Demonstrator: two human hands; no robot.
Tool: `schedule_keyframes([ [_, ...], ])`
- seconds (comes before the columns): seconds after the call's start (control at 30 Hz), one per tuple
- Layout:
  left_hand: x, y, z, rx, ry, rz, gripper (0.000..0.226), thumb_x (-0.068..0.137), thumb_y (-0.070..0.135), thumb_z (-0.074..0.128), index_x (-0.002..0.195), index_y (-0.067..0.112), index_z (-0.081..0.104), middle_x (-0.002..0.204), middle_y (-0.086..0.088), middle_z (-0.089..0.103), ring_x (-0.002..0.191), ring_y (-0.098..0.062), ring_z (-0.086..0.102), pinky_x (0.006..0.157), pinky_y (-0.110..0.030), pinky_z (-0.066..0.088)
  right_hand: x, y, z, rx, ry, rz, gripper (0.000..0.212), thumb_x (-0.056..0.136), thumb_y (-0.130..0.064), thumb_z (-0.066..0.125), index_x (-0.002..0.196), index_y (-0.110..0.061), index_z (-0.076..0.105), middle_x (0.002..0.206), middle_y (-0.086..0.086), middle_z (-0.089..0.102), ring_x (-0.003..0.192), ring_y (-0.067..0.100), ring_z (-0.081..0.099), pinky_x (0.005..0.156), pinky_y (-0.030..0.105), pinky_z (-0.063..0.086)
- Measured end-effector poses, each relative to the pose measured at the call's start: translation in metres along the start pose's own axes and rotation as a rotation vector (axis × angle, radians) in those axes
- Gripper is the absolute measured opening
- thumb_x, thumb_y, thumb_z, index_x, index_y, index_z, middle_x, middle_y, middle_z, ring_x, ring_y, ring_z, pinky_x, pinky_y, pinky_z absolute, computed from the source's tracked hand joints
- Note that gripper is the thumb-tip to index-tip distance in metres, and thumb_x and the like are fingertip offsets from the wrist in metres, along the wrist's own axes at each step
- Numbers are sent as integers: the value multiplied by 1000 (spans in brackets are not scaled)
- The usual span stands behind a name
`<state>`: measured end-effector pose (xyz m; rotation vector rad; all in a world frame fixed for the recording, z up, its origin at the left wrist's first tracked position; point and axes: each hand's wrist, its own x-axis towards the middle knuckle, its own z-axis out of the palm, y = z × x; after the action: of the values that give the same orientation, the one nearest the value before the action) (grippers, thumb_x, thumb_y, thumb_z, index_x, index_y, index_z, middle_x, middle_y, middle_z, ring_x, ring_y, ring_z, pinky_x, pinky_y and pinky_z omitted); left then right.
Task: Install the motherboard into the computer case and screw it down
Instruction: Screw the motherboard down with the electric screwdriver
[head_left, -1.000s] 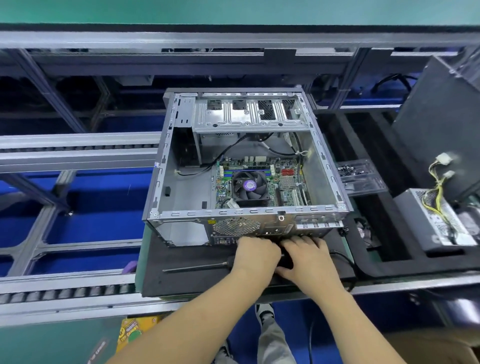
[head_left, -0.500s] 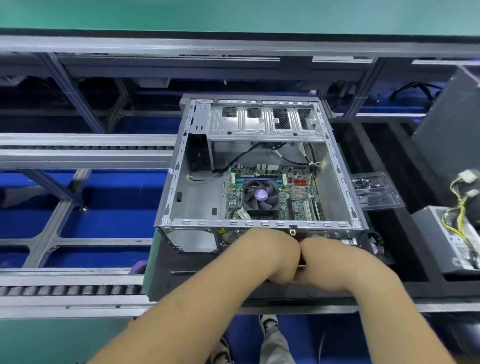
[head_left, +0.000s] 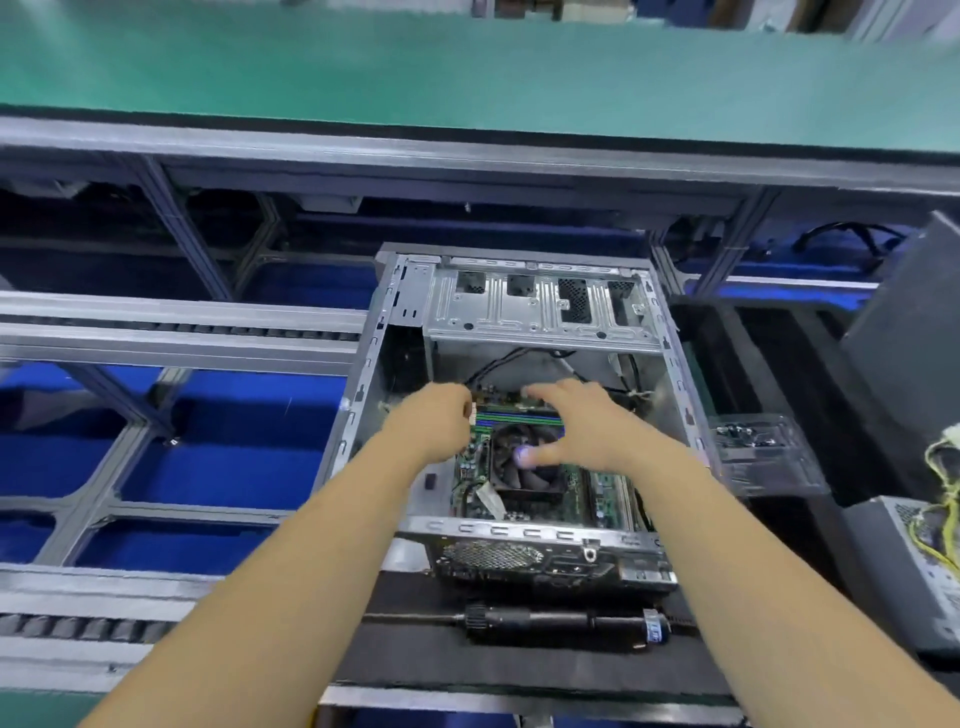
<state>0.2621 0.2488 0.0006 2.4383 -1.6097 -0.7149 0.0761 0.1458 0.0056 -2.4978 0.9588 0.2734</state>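
Left hand (head_left: 434, 423) curled inside computer case (head_left: 540, 317), grip unclear | right hand (head_left: 576, 426) spread over motherboard (head_left: 576, 491) | screwdriver (head_left: 550, 621) on black bench (head_left: 415, 654)

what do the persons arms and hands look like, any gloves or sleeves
Both forearms are bare as far as the frame shows, with no sleeves in view. The left hand and right hand wear no gloves, and no rings, watch or wristband can be seen.

Both bare forearms reach forward, side by side; left hand (head_left: 439, 423) has fingers curled under, contents unclear; right hand (head_left: 582, 423) is spread, fingers extended, thumb out.
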Motion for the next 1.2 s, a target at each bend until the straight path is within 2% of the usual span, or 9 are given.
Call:
schedule_keyframes([
  [0.1,6,-15,15,-135,-90,-64,20,89,9,49,85,1,67,87,-16,68,83,-30,64,69,-35,50,20,-7,18,-3,-187,-70,116,72,-69,79,162,-30,17,166,3,19,152,30,12,121,58,25],
  [0.23,12,-13,16,-337,-231,-146,31,98,26,47,71,11,48,55,-5,56,39,-13,51,42,-18,37,30,-4,32,133,-244,-105,119,67,-65,85,161,-31,21,164,5,26,153,25,11,120,49,25],
  [0.4,9,-17,9,-557,-471,-189,21,96,26,62,103,7,59,65,-5,70,64,-20,65,59,-27,52,33,2,35,177,-210,-125,118,63,-66,87,159,-33,26,157,0,38,148,19,20,116,41,30],
  [0.5,6,-20,10,-634,-408,-274,17,92,6,53,104,18,53,65,-7,67,59,-19,67,54,-30,53,32,2,35,198,-211,-119,115,65,-68,85,159,-35,27,159,-1,36,149,19,18,117,42,28],
  [0.6,10,-21,9,-753,-106,-319,16,91,9,45,102,19,51,71,-11,64,53,-21,63,41,-22,37,31,0,31,183,-144,-105,97,77,-73,71,157,-35,33,151,-1,41,144,22,26,115,45,31],
  [0.67,17,-19,6,-861,17,-240,20,90,1,49,103,16,54,79,-13,64,54,-18,62,41,-22,44,32,-7,29,109,6,-136,75,86,-68,64,150,-36,41,141,-6,44,136,19,31,109,45,30],
  [0.8,26,-11,-1,-1208,3,-232,24,92,-7,53,111,8,57,83,-20,68,66,-23,67,53,-29,54,36,-30,17,70,301,-193,20,95,-45,63,103,-27,70,100,-10,52,105,18,50,97,42,38],
  [0.93,22,-12,0,-1360,-22,-287,28,88,-12,53,111,2,62,82,-19,70,61,-22,65,48,-27,49,43,-55,20,134,85,-186,24,95,-44,62,91,-30,80,77,-12,67,88,16,59,102,44,42],
  [1.2,24,-12,2,-1482,-64,-270,29,92,-16,45,109,1,60,96,-23,64,70,-23,60,73,-34,54,53,-57,41,240,200,-25,20,87,-47,73,86,-29,81,85,-8,74,94,18,62,89,39,35],
])
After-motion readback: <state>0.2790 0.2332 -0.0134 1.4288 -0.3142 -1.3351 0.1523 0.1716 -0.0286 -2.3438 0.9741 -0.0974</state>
